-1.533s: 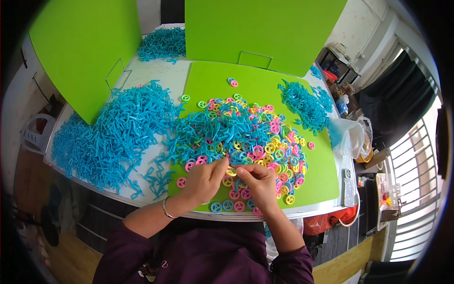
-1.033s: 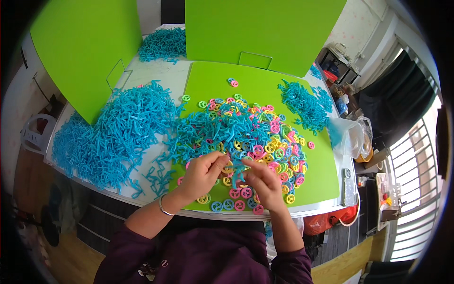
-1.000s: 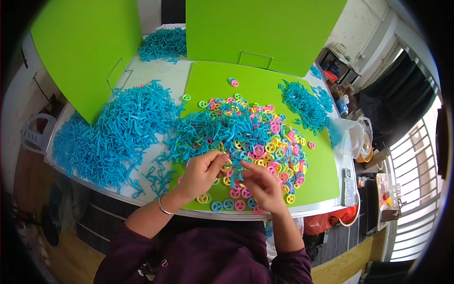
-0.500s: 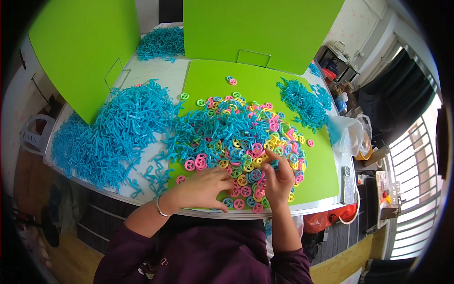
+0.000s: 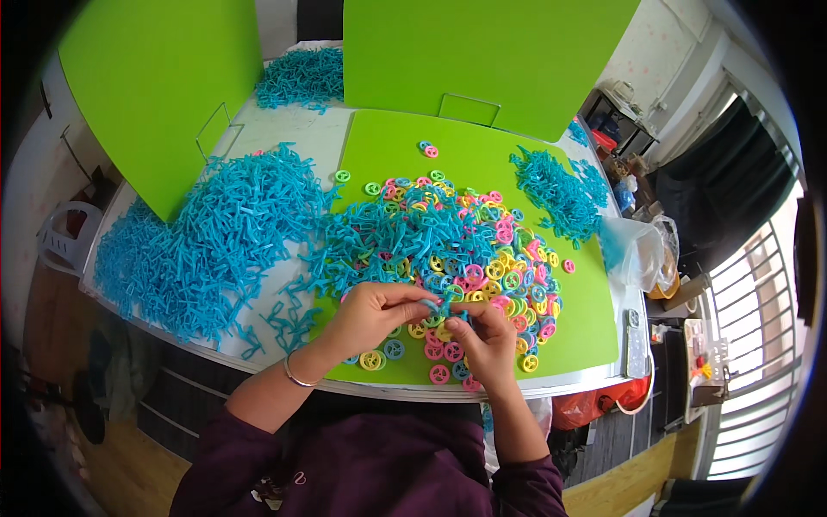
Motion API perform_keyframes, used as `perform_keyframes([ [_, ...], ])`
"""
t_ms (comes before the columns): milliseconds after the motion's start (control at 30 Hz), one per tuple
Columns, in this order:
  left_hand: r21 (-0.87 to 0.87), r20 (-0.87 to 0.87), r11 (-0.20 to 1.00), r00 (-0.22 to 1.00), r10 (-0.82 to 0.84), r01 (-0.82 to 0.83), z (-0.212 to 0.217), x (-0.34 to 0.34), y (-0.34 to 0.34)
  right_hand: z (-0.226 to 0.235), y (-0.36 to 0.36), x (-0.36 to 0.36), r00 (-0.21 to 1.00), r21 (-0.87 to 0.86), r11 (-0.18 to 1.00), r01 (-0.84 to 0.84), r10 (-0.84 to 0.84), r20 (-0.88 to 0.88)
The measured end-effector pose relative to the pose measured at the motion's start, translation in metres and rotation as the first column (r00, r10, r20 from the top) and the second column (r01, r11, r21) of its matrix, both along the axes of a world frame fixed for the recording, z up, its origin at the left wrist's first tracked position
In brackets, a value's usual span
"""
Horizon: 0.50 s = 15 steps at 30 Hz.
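My left hand and my right hand meet over the near part of the green board. Thumb and fingertips of the left hand pinch a small blue spoked wheel. Against it, the right fingertips close on a small blue plastic piece, mostly covered by the fingers. Whether the two pieces are joined I cannot tell. Around and beyond the hands spreads a heap of small spoked wheels in pink, yellow, blue and green. Blue forked plastic pieces lie on top of its far left part.
A large pile of blue forked pieces covers the left of the white table. More blue pieces lie at the board's right. Two upright green panels with wire stands rise behind. A clear plastic bag sits at the right edge.
My hands have come together. The left moved up and right and now pinches a blue wheel. The right moved down and left beside it. Some wheels near the left hand have shifted.
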<state>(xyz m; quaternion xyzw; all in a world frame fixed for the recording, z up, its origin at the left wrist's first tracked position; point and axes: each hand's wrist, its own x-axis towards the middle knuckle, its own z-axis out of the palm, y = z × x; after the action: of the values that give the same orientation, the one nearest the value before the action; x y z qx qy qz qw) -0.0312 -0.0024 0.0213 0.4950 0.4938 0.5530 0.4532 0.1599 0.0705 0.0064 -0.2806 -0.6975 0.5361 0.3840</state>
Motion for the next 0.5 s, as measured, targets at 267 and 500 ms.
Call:
perform_keyframes([
  [267,-0.005,0.135,0.997,0.988,0.078,-0.078,0.000,0.007,-0.002,0.000,-0.008,-0.012,0.998,-0.046,0.997,0.055,-0.056,-0.011],
  [500,-0.048,0.236,0.996,0.968,0.082,-0.073,-0.003,0.010,-0.003,0.006,-0.005,-0.012,0.986,0.444,0.893,0.073,-0.133,0.105],
])
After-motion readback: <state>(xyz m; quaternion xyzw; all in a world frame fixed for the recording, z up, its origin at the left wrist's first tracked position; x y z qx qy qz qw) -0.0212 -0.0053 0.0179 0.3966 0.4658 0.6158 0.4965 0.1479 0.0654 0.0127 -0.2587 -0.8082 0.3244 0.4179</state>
